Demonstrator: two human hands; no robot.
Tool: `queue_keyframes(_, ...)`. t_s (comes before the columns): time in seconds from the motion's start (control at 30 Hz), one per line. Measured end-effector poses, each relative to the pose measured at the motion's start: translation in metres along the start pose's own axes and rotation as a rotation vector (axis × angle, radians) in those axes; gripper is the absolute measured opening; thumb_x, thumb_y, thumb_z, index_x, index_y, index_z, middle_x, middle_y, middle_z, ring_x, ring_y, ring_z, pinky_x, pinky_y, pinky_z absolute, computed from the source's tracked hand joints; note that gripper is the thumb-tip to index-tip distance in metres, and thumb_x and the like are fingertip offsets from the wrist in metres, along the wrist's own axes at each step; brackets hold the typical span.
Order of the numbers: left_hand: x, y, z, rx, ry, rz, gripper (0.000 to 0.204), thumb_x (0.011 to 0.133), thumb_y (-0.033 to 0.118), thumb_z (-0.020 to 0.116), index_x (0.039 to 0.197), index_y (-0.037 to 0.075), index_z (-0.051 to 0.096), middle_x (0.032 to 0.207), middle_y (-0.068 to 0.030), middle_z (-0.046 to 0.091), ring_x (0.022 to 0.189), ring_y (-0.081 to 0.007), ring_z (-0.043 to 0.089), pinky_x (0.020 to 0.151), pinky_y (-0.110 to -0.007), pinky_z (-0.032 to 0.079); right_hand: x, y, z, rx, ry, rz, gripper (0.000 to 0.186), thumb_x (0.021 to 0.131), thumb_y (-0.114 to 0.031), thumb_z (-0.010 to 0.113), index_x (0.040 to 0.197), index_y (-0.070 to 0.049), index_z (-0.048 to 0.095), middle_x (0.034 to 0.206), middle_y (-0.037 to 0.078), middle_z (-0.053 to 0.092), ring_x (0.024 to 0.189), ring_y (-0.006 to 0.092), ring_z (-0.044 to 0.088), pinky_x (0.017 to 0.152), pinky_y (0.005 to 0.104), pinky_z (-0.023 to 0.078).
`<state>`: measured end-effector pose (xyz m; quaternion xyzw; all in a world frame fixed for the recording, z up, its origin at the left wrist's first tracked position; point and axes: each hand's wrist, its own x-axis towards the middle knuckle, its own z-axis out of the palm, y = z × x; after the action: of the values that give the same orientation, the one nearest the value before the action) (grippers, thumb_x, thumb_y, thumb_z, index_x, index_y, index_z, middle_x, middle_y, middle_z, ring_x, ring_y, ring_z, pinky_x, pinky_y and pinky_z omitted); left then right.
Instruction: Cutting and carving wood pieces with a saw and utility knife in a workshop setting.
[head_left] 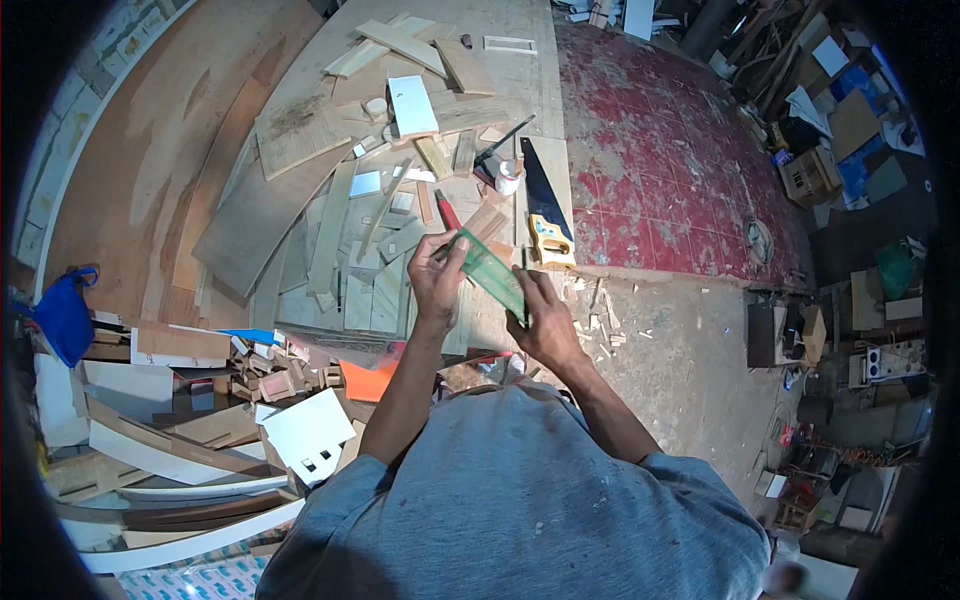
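While, in the head view, the left hand pinches one end of a green strip between thumb and fingers, the right hand closes round the other. The strip slants over the table, near a saw.

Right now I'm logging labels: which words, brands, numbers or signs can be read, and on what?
None can be read.
Green piece: any marks too small.
Carton: dark print, too small to read.
Patterned sheet: blue print, too blurred to read.
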<state>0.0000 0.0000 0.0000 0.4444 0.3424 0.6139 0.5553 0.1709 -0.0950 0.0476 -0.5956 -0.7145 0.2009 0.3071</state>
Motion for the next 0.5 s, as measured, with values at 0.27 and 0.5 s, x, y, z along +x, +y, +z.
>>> queue_keyframes(0.27,-0.007,0.026,-0.012,-0.314,-0.019,-0.265,0.034,0.104,0.025,0.045,0.119,-0.005,0.053,0.118,-0.0263,0.062,0.106,-0.0384,0.066,0.097,-0.047,0.054,-0.050,0.087,0.022,-0.087,0.194,0.388,0.064,0.075,-0.010,0.071,0.134,0.002,0.049,0.107,0.025,0.057,0.093,0.0403,0.061,0.081,0.0457,0.052)
queue_keyframes(0.5,-0.007,0.024,-0.010,-0.099,-0.076,-0.295,0.031,0.094,0.003,0.056,0.124,-0.005,0.053,0.113,-0.0242,0.065,0.105,-0.0325,0.067,0.091,-0.037,0.058,-0.066,0.153,0.122,-0.037,-0.038,0.409,0.072,0.078,-0.017,0.072,0.138,0.003,0.040,0.117,0.028,0.052,0.104,0.0449,0.058,0.086,0.0479,0.052)
